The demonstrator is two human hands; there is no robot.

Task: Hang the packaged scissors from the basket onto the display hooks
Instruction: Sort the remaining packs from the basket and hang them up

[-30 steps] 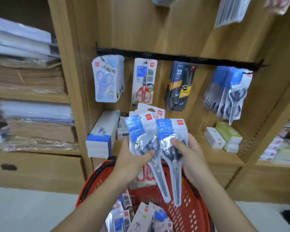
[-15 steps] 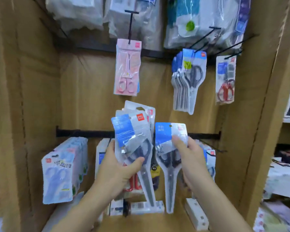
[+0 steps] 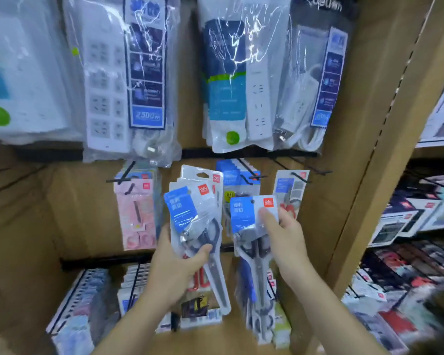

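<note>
My left hand grips a fanned stack of packaged scissors with blue labels and red logos, thumb across the front pack. My right hand holds a single pack of scissors upright, thumb pressed on its card near the top. Just behind and above that pack, a black display hook carries several matching blue-labelled packs. The single pack's hang hole sits below the hook's tip. The basket is out of view.
Pink packaged scissors hang on the left hook, red-handled ones on the right hook. Bagged power strips hang from the rail above. A wooden upright bounds the bay on the right; more packs hang on the lower rail.
The view has tilted up from the basket to the upper hooks. Both hands have risen with their packs, and the right hand's pack has come up close to the middle hook.
</note>
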